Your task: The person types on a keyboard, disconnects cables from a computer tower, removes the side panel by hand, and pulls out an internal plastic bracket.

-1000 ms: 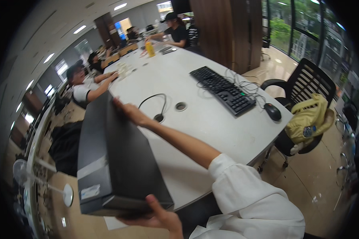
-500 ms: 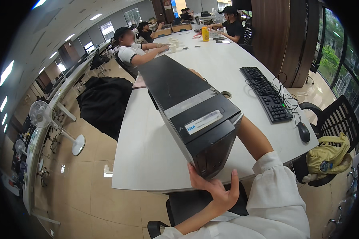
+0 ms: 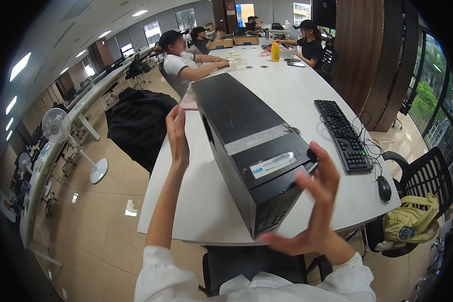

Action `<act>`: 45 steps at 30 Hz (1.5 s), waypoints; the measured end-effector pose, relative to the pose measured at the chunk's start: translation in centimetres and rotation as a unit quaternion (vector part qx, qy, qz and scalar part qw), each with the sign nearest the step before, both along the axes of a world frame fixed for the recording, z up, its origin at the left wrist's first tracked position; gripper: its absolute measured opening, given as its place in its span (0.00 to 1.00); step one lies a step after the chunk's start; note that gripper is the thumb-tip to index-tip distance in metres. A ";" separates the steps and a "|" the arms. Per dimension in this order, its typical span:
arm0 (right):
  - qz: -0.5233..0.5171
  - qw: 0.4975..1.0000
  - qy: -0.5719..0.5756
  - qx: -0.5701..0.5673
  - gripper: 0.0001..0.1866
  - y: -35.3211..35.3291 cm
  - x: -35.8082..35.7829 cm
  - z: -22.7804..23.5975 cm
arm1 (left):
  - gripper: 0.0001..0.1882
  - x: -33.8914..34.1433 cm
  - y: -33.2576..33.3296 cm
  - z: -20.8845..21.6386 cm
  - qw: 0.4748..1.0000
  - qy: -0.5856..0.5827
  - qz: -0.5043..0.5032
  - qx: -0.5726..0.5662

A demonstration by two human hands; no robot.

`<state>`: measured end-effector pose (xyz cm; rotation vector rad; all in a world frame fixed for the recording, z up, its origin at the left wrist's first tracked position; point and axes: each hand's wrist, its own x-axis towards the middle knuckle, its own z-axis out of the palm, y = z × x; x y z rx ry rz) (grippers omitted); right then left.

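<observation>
A black desktop computer tower (image 3: 241,116) stands on the white table (image 3: 186,201), its front panel towards me. A silver-grey tape strip and a white label lie across its top. My left hand (image 3: 177,138) is raised beside the tower's left side, fingers stretched out and apart from it. Around the front right corner, my right hand (image 3: 314,201) is spread open, slightly blurred. Its fingers are close to the top's right edge and its thumb is by the lower front; I cannot tell if they touch. Nothing is in either hand.
To the right lie a black keyboard (image 3: 342,136) with a tangled cable and a black mouse (image 3: 383,188). A yellow bag (image 3: 411,219) rests on a chair. Black cloth (image 3: 141,126) hangs left of the table. Several people sit farther along, near paper cups (image 3: 233,64) and a yellow bottle (image 3: 275,52).
My left hand has left the tower's lower front and moved up to its left side. My right hand has come back from behind the right side to the front corner.
</observation>
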<state>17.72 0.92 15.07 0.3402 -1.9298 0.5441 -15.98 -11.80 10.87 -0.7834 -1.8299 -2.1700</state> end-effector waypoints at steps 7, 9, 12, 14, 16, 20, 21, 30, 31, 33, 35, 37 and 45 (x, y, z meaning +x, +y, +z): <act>-0.019 0.997 0.047 -0.064 0.47 -1.9 -3.2 -2.2 | 0.37 -4.2 6.1 -0.4 0.960 -0.080 -0.236 0.126; -0.007 0.998 0.047 -0.047 0.47 -1.1 -3.2 -2.3 | 0.34 -3.7 5.7 -0.5 0.967 -0.092 -0.214 0.105; -0.011 0.999 0.041 -0.018 0.51 1.6 -2.6 -2.2 | 0.32 -2.6 4.7 0.1 0.985 -0.068 -0.147 0.065; -0.002 1.000 0.029 0.005 0.56 5.0 -2.2 -2.0 | 0.32 -1.8 4.1 0.6 0.989 -0.059 -0.125 0.045; 0.022 1.000 0.004 0.001 0.61 8.9 -2.1 -1.7 | 0.32 -0.9 3.8 0.9 0.992 -0.041 -0.111 0.033; 0.088 0.977 -0.077 -0.178 0.71 14.1 -1.2 -1.5 | 0.34 0.2 3.7 1.5 0.999 -0.009 -0.036 -0.011; 0.084 0.965 -0.095 -0.229 0.70 14.7 -1.0 -1.3 | 0.33 0.3 3.7 1.6 0.999 -0.012 -0.033 -0.017; 0.013 0.947 0.074 -0.312 0.44 14.0 -5.4 -2.5 | 0.47 1.1 4.4 0.7 0.986 -0.049 -0.155 -0.027; 0.030 0.947 0.071 -0.313 0.44 14.4 -5.6 -2.6 | 0.47 1.1 4.5 0.6 0.986 -0.042 -0.157 -0.034; 0.060 0.943 0.059 -0.323 0.43 15.3 -5.8 -2.6 | 0.47 1.0 4.7 0.5 0.986 -0.023 -0.155 -0.050; 0.089 0.934 0.046 -0.344 0.41 16.2 -6.0 -2.4 | 0.46 0.9 4.8 0.7 0.986 0.003 -0.149 -0.074; 0.128 0.925 0.041 -0.356 0.38 17.1 -6.5 -2.2 | 0.46 0.9 4.9 0.9 0.985 0.024 -0.140 -0.097; 0.182 0.899 0.031 -0.396 0.30 21.3 -9.5 -1.6 | 0.46 1.9 4.9 1.7 0.977 0.096 -0.106 -0.158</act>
